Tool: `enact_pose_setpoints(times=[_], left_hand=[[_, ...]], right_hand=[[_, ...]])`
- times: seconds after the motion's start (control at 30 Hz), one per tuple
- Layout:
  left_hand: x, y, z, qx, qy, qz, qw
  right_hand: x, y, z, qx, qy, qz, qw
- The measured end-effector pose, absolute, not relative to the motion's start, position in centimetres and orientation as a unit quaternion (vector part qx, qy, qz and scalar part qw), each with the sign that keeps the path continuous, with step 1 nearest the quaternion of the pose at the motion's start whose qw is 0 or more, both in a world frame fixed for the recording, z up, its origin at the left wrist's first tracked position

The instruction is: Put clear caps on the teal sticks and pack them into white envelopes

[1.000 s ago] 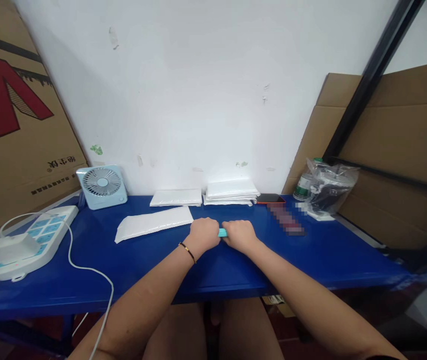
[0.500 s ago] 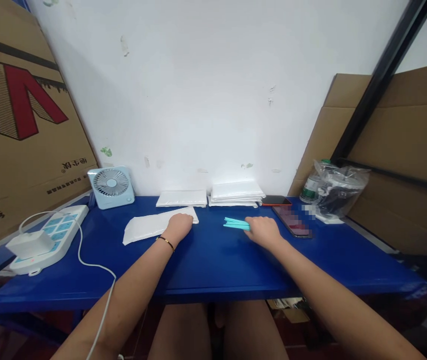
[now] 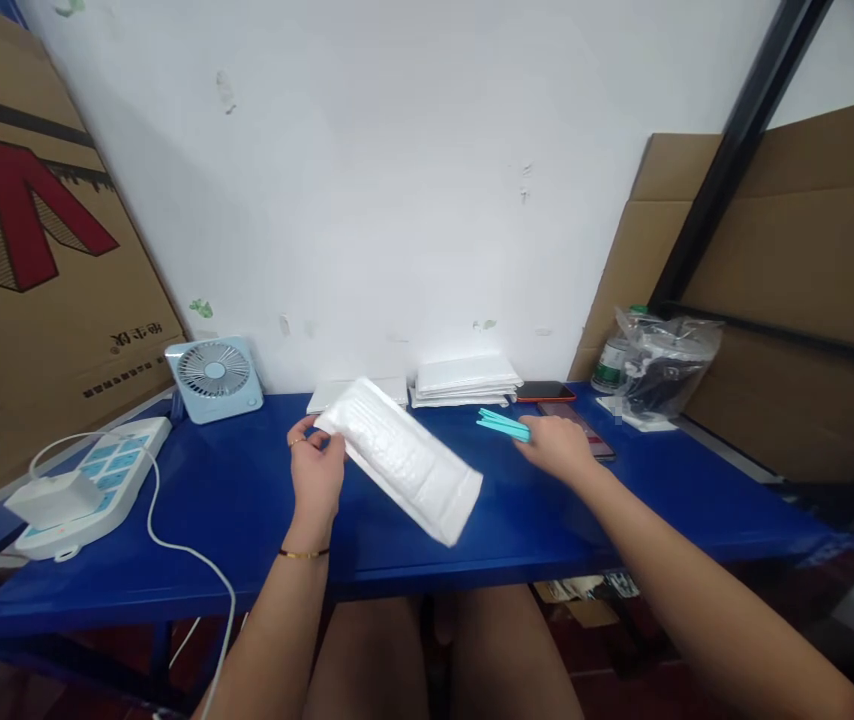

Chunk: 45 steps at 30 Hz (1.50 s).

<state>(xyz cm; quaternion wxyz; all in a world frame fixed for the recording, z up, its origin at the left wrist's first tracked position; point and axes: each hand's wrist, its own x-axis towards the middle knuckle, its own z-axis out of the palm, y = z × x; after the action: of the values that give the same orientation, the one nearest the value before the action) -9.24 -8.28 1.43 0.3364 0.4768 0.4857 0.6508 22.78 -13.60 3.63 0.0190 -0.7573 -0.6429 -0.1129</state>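
My left hand (image 3: 316,468) pinches one end of a white padded envelope (image 3: 404,460), which is raised and tilted, its far end slanting down to the right over the blue table (image 3: 247,520). In my right hand (image 3: 556,446) are several thin turquoise strips (image 3: 503,424), their ends pointing left; what they are I cannot make out. The right hand is close to a dark phone (image 3: 598,440) and partly covers it. Behind the raised envelope, a flat white packet (image 3: 322,394) is partly hidden, and a stack of white envelopes (image 3: 466,380) lies against the wall.
A light blue fan (image 3: 215,378) and a white power strip (image 3: 116,470) with a plugged adapter and cable are at the left. At the back right are an orange-edged phone (image 3: 545,391), a bottle (image 3: 610,366) and a clear plastic bag (image 3: 663,370). Cardboard (image 3: 44,330) flanks both sides.
My left hand has lifted the white envelope off the table and swung it to the right. My right hand has shifted slightly right with the turquoise strips. The camera view has moved a little.
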Motion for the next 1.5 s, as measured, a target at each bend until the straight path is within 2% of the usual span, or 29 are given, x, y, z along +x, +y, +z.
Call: enact_pose_setpoints(times=[0.07, 0.13, 0.23, 0.27, 0.4, 0.47, 0.7, 1.03, 1.5], left_hand=[[-10.0, -9.3, 0.0, 0.580, 0.515, 0.587, 0.234], [-10.0, -10.1, 0.1, 0.734, 0.478, 0.457, 0.155], [-8.5, -10.0, 1.5, 0.920, 0.321, 0.155, 0.165], [-7.7, -9.6, 1.9, 0.940, 0.287, 0.095, 0.161], [-4.3, -7.1, 2.3, 0.966, 0.218, -0.012, 0.142], [-3.4, -6.3, 2.1, 0.967, 0.207, -0.022, 0.144], [-3.0, -6.6, 2.1, 0.960, 0.228, 0.082, 0.138], [-1.8, -7.5, 0.7, 0.947, 0.264, 0.107, 0.149], [0.1, -8.5, -0.7, 0.944, 0.321, 0.070, 0.024]], right_hand=[[23.0, -14.0, 3.4, -0.757, -0.645, -0.101, 0.005], [23.1, -14.2, 3.3, -0.754, -0.650, -0.093, -0.011], [22.9, -14.6, 3.3, -0.736, -0.670, -0.095, -0.023], [22.8, -14.7, 3.4, -0.726, -0.680, -0.096, -0.025], [21.9, -15.6, 3.2, -0.674, -0.731, -0.091, -0.047], [21.6, -16.1, 2.9, -0.654, -0.749, -0.087, -0.061], [21.5, -16.4, 2.3, -0.643, -0.754, -0.099, -0.093], [16.5, -14.3, 3.1, -0.659, -0.739, -0.087, -0.107], [14.2, -12.8, 3.0, -0.617, -0.777, -0.060, -0.104]])
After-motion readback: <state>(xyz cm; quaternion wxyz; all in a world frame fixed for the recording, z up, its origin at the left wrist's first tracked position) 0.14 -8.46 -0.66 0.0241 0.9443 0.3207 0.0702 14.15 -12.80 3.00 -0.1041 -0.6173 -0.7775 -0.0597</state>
